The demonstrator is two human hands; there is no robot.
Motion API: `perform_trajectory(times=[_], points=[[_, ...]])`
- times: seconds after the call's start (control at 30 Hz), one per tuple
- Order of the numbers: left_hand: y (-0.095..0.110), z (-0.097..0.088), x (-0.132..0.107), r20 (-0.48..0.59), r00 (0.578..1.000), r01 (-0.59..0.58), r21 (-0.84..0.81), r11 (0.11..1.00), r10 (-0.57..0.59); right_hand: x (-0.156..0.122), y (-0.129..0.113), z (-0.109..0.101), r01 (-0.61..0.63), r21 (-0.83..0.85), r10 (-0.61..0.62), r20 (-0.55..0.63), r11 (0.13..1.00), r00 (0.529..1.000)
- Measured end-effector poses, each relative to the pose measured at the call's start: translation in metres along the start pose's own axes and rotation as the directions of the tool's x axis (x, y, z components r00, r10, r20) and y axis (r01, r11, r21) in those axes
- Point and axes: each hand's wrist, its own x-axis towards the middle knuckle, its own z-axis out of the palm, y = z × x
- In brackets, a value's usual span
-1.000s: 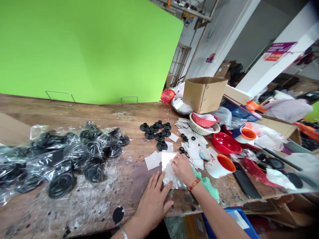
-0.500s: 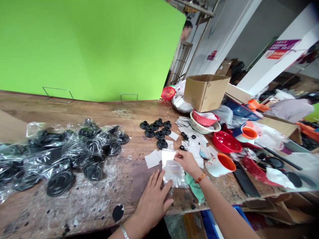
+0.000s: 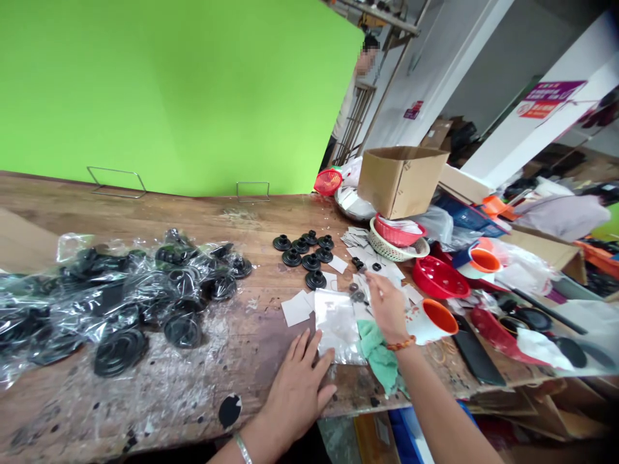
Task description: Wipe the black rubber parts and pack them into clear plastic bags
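My left hand (image 3: 297, 380) lies flat on the wooden bench with its fingers spread, the fingertips pressing the near edge of a small clear plastic bag (image 3: 337, 322). My right hand (image 3: 387, 304) hovers beyond the bag with its fingers apart, over scattered white paper squares (image 3: 377, 267) and small black rings (image 3: 358, 263). It holds nothing that I can see. A cluster of black rubber caps (image 3: 305, 251) stands behind the bag. A crumpled green cloth (image 3: 380, 354) lies under my right wrist.
A heap of black rubber parts in clear bags (image 3: 120, 296) covers the left of the bench. To the right are an orange-lined mug (image 3: 430, 320), a red bowl (image 3: 438, 277), a white basket (image 3: 394, 248) and a cardboard box (image 3: 399, 180). A person (image 3: 355, 84) stands behind the green screen.
My right hand has let go of the bag's top edge and moved up and to the right, over the paper squares. My left hand has stayed in place on the bag.
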Motion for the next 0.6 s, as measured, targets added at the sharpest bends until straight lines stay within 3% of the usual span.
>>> perform_trajectory(times=[0.07,0.17,0.27,0.37,0.43,0.53,0.6], points=[[0.000,-0.001,-0.001,-0.006,1.000,0.020,-0.092,0.996,-0.021,0.008,-0.015,-0.015,-0.090,0.092,0.090,-0.004,0.992,0.996],[0.002,-0.011,-0.001,-0.120,0.984,0.085,-0.350,0.933,-0.135,0.006,-0.052,-0.024,-0.136,0.131,0.105,0.219,0.982,0.970],[-0.001,-0.035,0.003,-0.262,0.896,0.117,-0.642,0.758,-0.360,-0.010,-0.091,-0.015,-0.103,0.195,-0.004,0.485,0.975,0.875],[-0.012,-0.064,0.005,-0.142,0.852,0.139,-0.867,0.478,-0.505,-0.028,-0.115,0.003,-0.147,0.347,-0.134,0.668,0.926,0.732],[-0.024,-0.079,0.002,-0.035,0.827,0.199,-0.916,0.349,-0.562,-0.036,-0.124,0.016,-0.266,0.441,-0.155,0.714,0.857,0.683],[-0.041,-0.091,-0.008,-0.021,0.756,0.254,-0.912,0.322,-0.655,-0.042,-0.130,0.033,-0.440,0.502,-0.102,0.737,0.745,0.668],[-0.049,-0.093,-0.014,-0.025,0.738,0.268,-0.907,0.326,-0.675,-0.044,-0.133,0.043,-0.484,0.504,-0.070,0.741,0.716,0.667]])
